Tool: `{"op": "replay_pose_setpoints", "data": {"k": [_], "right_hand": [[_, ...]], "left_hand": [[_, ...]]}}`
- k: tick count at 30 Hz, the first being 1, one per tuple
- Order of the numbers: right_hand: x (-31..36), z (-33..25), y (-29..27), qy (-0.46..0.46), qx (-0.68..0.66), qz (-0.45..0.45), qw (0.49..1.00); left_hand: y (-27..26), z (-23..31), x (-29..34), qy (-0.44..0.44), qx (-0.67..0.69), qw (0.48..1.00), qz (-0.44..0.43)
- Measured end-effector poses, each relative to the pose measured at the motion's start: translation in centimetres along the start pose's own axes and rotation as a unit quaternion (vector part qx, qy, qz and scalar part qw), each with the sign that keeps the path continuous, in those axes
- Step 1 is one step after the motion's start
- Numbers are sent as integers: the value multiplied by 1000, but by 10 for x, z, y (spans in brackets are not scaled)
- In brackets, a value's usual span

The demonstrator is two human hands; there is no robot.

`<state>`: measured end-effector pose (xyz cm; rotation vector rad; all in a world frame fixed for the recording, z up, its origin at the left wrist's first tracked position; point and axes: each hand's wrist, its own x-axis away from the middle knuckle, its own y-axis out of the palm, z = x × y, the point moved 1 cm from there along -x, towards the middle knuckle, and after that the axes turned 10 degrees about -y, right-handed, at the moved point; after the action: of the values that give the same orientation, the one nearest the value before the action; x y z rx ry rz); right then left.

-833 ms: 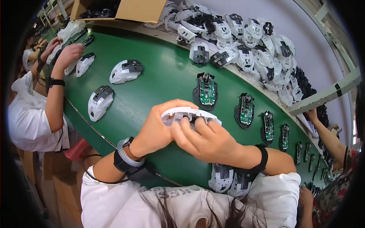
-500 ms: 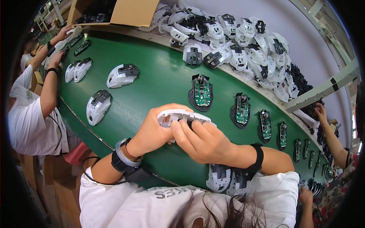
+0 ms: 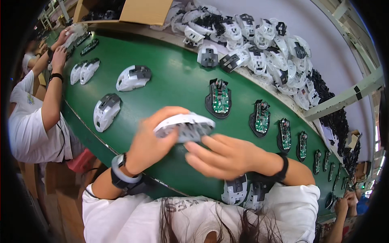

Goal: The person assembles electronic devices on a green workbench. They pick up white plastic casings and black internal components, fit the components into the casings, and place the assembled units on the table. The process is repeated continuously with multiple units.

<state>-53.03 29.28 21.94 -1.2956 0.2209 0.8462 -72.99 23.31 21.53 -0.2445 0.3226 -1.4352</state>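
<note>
A white mouse shell (image 3: 185,120), its ribbed inside facing me, is gripped by my left hand (image 3: 148,139), fingers behind and thumb at the near rim. Just right of it and below, my right hand (image 3: 227,156) has its fingers stretched out, slightly smeared by motion; whether a fingertip touches the rim is unclear. Beyond my right hand lies a black mouse base with a green circuit board (image 3: 220,99). Two white-and-grey shells, an upper one (image 3: 133,78) and a lower one (image 3: 107,112), rest to the left. More shells (image 3: 235,190) lie close to my body.
Several mouse bases (image 3: 260,118) form a row curving right along the green table (image 3: 174,69). A heap of white shells (image 3: 263,48) fills the back ledge, beside a cardboard box (image 3: 144,12). A metal beam (image 3: 348,93) crosses at right. Co-workers' arms (image 3: 54,97) show at both sides.
My right fingers have come out of the shell and moved down. My left hand has shifted slightly left, tilting the shell so its inside shows. At right, a co-worker's reaching arm has withdrawn from the ledge.
</note>
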Motion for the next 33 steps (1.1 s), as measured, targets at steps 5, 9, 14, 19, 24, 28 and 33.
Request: {"op": "replay_pose_setpoints", "data": {"k": [5,9,14,19,24,28,33], "right_hand": [[9,-5,-19,67,16,-1,998],[15,34,-12,173,55,5,983],[73,207,7,375,185,-77,905],[125,300,87,460,204,-210,838],[143,313,118,430,228,-201,850],[174,320,122,345,275,-199,875],[109,294,85,495,200,-255,806]], "left_hand": [[32,0,36,125,-278,946,-110],[28,21,44,169,-294,911,-236],[21,6,-1,152,-131,979,-42],[4,-12,-10,19,-6,998,53],[-1,-6,-2,-13,-6,1000,-11],[2,-2,-3,28,-16,999,-12],[-3,-4,-3,25,-3,1000,6]]}}
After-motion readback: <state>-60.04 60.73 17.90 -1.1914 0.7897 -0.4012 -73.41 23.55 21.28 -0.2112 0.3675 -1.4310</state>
